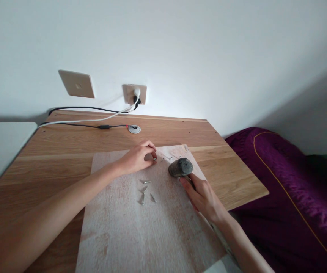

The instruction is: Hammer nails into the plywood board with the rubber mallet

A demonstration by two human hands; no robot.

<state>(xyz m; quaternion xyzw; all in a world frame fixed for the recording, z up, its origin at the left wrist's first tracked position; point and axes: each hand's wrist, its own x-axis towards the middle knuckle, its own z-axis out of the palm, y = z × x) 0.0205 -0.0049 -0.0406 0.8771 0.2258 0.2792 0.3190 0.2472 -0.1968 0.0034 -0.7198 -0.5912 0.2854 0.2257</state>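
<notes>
My left hand (136,158) pinches a screw (155,159) between thumb and finger at the far part of a whitish wood-grain board (115,231). Only the screw's small head shows. My right hand (205,197) is wrapped round the handle of a mallet with a dark, rubber-like head (177,169), which hangs over the board's right side. Between the left hand and the mallet, several screws (171,158) appear to stand in the board near its far edge. Nearer to me lie several loose screws (143,190).
Under the board is a wooden desk (223,159) against a white wall. Cables (86,120) run along its back to a wall socket (141,94), past a round cable grommet (134,129). Purple fabric (246,151) lies beyond the desk's right edge, a white panel (4,148) at the left.
</notes>
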